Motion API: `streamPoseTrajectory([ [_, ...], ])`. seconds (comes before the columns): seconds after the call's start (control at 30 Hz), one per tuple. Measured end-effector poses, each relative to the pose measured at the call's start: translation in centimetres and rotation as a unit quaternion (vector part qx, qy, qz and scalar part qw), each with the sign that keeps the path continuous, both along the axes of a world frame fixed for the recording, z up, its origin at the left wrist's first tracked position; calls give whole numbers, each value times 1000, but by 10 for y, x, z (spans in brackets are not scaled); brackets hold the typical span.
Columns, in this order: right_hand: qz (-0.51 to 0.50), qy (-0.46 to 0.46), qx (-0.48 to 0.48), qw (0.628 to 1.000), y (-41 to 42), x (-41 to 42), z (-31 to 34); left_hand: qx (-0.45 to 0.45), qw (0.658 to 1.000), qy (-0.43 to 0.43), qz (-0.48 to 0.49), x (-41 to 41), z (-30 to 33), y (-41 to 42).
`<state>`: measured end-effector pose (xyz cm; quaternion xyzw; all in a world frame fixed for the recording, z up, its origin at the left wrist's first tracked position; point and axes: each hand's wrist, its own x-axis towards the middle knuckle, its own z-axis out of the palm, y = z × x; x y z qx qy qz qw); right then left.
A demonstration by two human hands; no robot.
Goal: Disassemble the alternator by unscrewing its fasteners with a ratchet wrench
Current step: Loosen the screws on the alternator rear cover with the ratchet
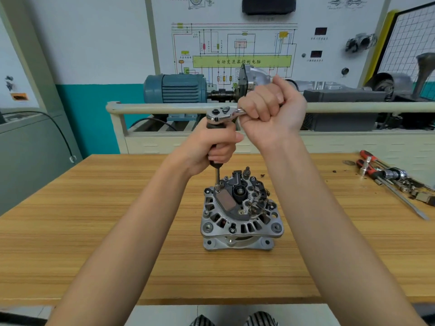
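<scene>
Grey cabinet (30,147) stands at far left, a black cable (61,135) hanging down its side. Beyond the wooden table (98,222) sits a blue motor (175,91) on a cream frame, with a wiring board (235,48) on the wall behind it.

Left hand (213,147) is wrapped around a black-handled driver (217,169), which stands upright; its thin shaft drops to a socket sitting on a fastener at the upper left of the alternator (240,212). The alternator rests on the table near the middle, rear face up, with its black regulator and exposed rectifier parts showing.

On top of the driver sits the chrome head of the ratchet (223,114). Its handle runs to the right and disappears into the right hand (270,107), which is closed in a tight fist around it, knuckles toward the camera, held above the alternator.

At the far right edge of the table lies a pile of tools (390,177): red-handled screwdrivers, sockets and a long steel bar.
</scene>
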<state>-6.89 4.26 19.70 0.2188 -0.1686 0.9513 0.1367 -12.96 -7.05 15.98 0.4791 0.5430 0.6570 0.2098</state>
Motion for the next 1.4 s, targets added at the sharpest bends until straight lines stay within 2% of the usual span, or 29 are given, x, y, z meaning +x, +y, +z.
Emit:
streamPoseTrajectory([
  [0.1, -155, 108, 39, 981, -22, 15, -18, 55, 989, -10, 135, 7, -4, 6],
  [0.17, -258, 179, 66, 947, -40, 20, -29, 96, 961, -15, 259, 16, -6, 14],
  [0.23, -311, 209, 79, 924, -48, 20, -33, 131, 933, -28, 333, 22, -8, 20],
  [0.27, -305, 211, 85, 925, -47, 20, -33, 136, 928, -34, 345, 23, -8, 21],
  [0.33, -242, 186, 89, 948, -37, 20, -25, 109, 937, -29, 331, 20, -7, 17],
  [0.43, -93, 62, 76, 991, -8, 13, -5, 41, 976, 47, 209, 12, -2, 4],
  [0.53, 72, -41, 53, 995, 11, -2, 9, -37, 993, 97, 48, 7, 4, -4],
  [0.6, 120, -72, 44, 989, 16, -7, 10, -64, 995, 82, 3, 7, 7, -2],
  [0.67, 126, -75, 35, 989, 16, -6, 9, -61, 997, 55, -4, 9, 6, 1],
  [0.73, 73, -57, 12, 996, 12, 0, 6, -32, 998, 30, 37, 12, 2, 5],
  [0.8, -30, 0, 7, 1000, 4, 10, -3, 16, 989, 14, 144, 15, -2, 10],
  [0.87, -135, 78, 23, 987, -12, 20, -17, 69, 962, -10, 264, 20, -5, 19],
  [0.97, -180, 154, 56, 970, -22, 27, -28, 99, 930, -17, 352, 26, -8, 27],
  [1.07, -105, 92, 66, 988, -3, 22, -16, 71, 950, 32, 302, 22, -9, 19],
  [1.13, 8, 13, 64, 998, 13, 13, -3, 14, 977, 96, 192, 18, -4, 9],
  [1.2, 117, -49, 66, 990, 22, 3, 7, -47, 985, 138, 93, 17, 1, 4],
  [1.3, 157, -74, 71, 982, 28, -7, 9, -60, 992, 101, 38, 16, 3, 7],
  [1.4, 146, -67, 58, 985, 26, -2, 7, -43, 996, 72, 34, 18, -1, 9],
])
